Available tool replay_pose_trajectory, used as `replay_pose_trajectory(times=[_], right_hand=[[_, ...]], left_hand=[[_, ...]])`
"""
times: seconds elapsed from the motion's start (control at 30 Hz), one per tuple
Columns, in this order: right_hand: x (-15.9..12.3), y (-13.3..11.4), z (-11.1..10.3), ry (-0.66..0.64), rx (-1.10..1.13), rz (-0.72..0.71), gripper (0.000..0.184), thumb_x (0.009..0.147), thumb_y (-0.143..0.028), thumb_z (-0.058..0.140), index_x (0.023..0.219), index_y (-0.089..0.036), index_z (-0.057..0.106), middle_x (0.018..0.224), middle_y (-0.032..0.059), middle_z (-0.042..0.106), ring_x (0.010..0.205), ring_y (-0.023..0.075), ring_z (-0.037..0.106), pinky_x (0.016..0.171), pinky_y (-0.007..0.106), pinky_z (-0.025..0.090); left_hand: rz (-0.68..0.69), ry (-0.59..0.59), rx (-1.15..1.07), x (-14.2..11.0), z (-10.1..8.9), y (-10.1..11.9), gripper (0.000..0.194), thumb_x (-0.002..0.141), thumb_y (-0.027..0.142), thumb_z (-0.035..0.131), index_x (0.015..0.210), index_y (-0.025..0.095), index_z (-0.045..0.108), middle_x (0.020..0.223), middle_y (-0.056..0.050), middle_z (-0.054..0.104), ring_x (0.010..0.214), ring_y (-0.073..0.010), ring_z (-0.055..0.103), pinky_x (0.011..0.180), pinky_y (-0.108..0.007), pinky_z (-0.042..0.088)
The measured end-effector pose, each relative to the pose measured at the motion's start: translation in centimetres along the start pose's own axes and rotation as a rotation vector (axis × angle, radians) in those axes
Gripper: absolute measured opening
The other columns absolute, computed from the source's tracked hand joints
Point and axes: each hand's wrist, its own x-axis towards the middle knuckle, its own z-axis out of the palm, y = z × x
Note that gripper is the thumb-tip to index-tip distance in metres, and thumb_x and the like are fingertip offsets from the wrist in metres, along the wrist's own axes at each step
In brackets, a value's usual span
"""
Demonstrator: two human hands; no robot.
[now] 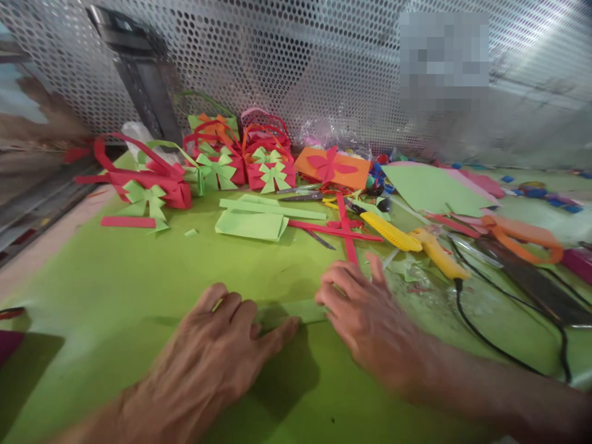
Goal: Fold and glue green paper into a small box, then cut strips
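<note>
A light green paper strip point(308, 311) lies flat on the green tabletop between my hands, partly covered by them. My left hand point(222, 348) presses on its left part, fingers curled and thumb stretched along the near edge. At the right end, the bent fingers of my right hand point(370, 320) are on the strip, with one finger sticking up; this hand is slightly blurred. Beyond them rest a folded green paper piece point(250, 224) and crossed red paper strips point(345, 223). To the right is a yellow utility knife point(391, 231).
Small red paper baskets with green bows point(217, 168) stand at the back, before a perforated metal panel point(277, 55). A yellow glue gun point(439, 253) with a black cord lies right, near green paper sheets point(437, 188), an orange paper loop point(522, 237) and a dark flat bar point(531, 277).
</note>
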Motion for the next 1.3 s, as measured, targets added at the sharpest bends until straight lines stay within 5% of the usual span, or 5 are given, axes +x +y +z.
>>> replay_pose_trajectory(times=[0.2,0.6,0.83,1.13,1.3], right_hand=[[-1.2,-1.0,0.0,0.104,-0.23,-0.256,0.045,0.074,-0.007,0.042,0.116,-0.021,0.052,0.09,0.0088,0.058,0.102,0.0296,0.042,0.096,0.064,0.008],[-1.4,0.4,0.6,0.036,-0.337,-0.54,0.022,0.082,-0.011,0.044,0.091,-0.014,0.063,0.102,0.0084,0.058,0.11,0.0301,0.04,0.101,0.061,0.01],[-3.1,1.4,0.0,0.067,-0.326,-0.405,0.033,0.083,-0.008,0.037,0.111,-0.011,0.056,0.104,0.0067,0.062,0.106,0.0258,0.044,0.105,0.056,0.005],[0.1,1.9,-2.8,0.079,0.041,0.049,0.023,0.083,-0.01,0.042,0.088,-0.017,0.064,0.083,0.0061,0.064,0.078,0.0164,0.056,0.071,0.03,0.041],[3.9,0.5,-2.7,-0.284,0.549,0.189,0.015,0.072,-0.017,0.05,0.07,-0.015,0.065,0.057,-0.0025,0.059,0.05,0.0077,0.048,0.046,0.018,0.034]], left_hand=[[-0.014,0.01,-0.043,0.1,0.1,0.0,0.032,0.087,0.015,0.047,0.11,0.035,0.056,0.058,0.003,0.05,0.058,-0.0168,0.048,0.065,-0.035,0.032],[0.019,0.001,0.001,-0.2,0.4,0.0,0.034,0.086,0.012,0.045,0.115,0.029,0.053,0.061,0.001,0.051,0.06,-0.0178,0.048,0.068,-0.036,0.031],[0.018,-0.042,0.012,-0.3,0.5,-0.1,0.045,0.082,0.007,0.046,0.12,0.031,0.05,0.062,0.001,0.051,0.059,-0.018,0.048,0.066,-0.036,0.031],[-0.143,-0.135,0.059,1.0,0.9,1.4,0.05,0.075,-0.001,0.05,0.115,0.028,0.055,0.067,-0.002,0.057,0.061,-0.0186,0.054,0.069,-0.037,0.036],[-0.141,-0.169,0.058,2.1,0.0,1.8,0.042,0.077,-0.002,0.047,0.106,0.025,0.061,0.062,-0.002,0.056,0.06,-0.02,0.055,0.064,-0.036,0.038]])
